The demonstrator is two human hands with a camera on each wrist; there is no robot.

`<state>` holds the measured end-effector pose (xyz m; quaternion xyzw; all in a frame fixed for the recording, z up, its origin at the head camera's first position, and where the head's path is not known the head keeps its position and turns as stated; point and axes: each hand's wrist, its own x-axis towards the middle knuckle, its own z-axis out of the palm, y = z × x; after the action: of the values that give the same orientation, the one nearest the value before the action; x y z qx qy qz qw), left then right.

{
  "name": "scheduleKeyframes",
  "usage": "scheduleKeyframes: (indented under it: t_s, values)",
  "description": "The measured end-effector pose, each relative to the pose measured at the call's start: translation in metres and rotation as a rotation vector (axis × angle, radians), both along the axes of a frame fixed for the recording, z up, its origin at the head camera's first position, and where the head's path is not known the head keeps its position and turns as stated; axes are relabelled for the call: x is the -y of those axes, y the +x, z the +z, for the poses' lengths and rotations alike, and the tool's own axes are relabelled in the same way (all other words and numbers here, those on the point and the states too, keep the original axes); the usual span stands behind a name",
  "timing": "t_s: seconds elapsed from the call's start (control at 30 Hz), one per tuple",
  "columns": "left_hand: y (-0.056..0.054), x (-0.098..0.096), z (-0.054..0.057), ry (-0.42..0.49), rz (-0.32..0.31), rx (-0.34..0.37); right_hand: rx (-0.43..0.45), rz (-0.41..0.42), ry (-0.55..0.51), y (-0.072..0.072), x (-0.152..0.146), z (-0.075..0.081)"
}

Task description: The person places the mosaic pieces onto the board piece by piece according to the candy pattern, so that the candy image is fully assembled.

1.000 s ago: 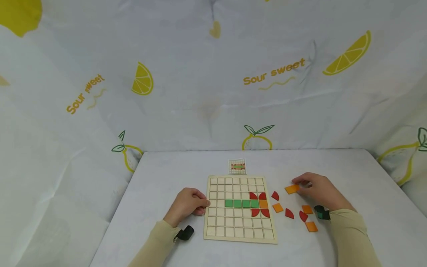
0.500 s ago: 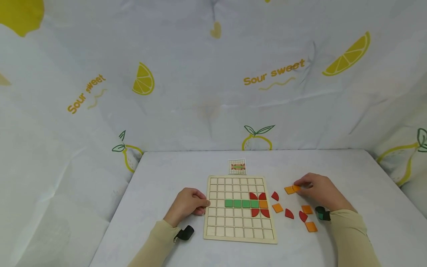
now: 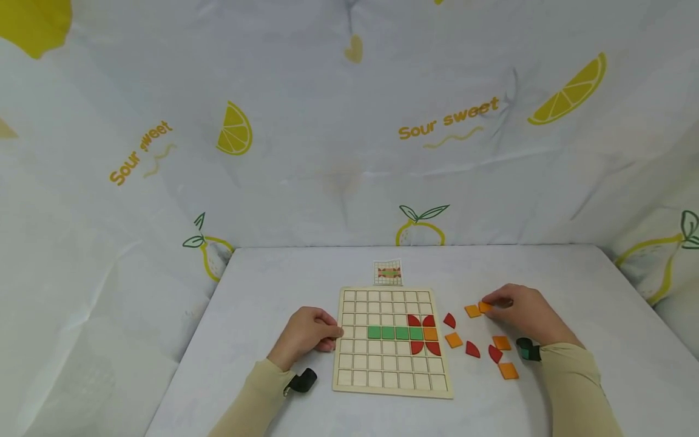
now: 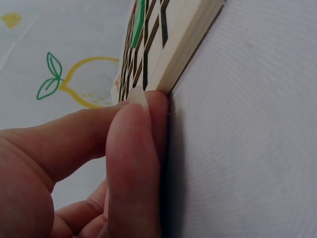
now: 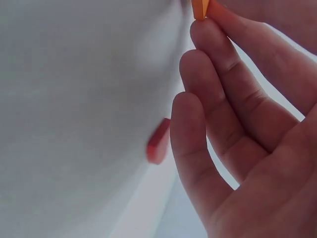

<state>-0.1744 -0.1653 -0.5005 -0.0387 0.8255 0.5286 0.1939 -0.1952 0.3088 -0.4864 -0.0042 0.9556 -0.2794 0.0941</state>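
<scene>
A wooden grid board (image 3: 368,379) lies on the white cloth, a row of green square tiles (image 3: 388,333) in it ending at an orange tile, with red quarter-circle tiles (image 3: 417,348) above and below that end. At the board's left edge, my left hand (image 3: 308,334) holds the rim with thumb and index finger; its thumb tip (image 4: 131,119) is right at the edge in the left wrist view. To the right of the board, my right hand (image 3: 519,309) pinches an orange square tile (image 5: 199,9) between thumb and index finger. Another orange tile (image 3: 472,311) lies beside its fingertips.
Between the board and my right wrist lie loose red quarter-circle tiles (image 3: 472,349) and orange square tiles (image 3: 508,371). A small printed pattern card (image 3: 388,272) lies behind the board. A lemon-print cloth (image 3: 327,152) hangs as a back wall.
The orange tile in my right hand has separated slightly from the one beside it, showing a gap between the two. My left hand stays at the board's edge.
</scene>
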Motion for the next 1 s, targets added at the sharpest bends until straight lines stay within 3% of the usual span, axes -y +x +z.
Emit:
scheduleKeyframes:
  t_s: [0.2,0.43,0.73,1.0]
  values:
    - [0.001,0.0,0.001,-0.004,0.006,0.004,0.001,0.006,-0.001,0.001,0.008,0.011]
    - [0.001,-0.003,0.001,0.0,-0.001,-0.002,-0.011,0.048,-0.021,0.001,0.043,0.02]
    - [0.002,-0.001,0.004,-0.006,0.018,0.003,0.0,0.147,-0.103,-0.005,0.098,0.014]
    - [0.002,-0.002,0.002,0.004,0.007,0.0,-0.073,0.229,-0.088,-0.002,0.131,0.014]
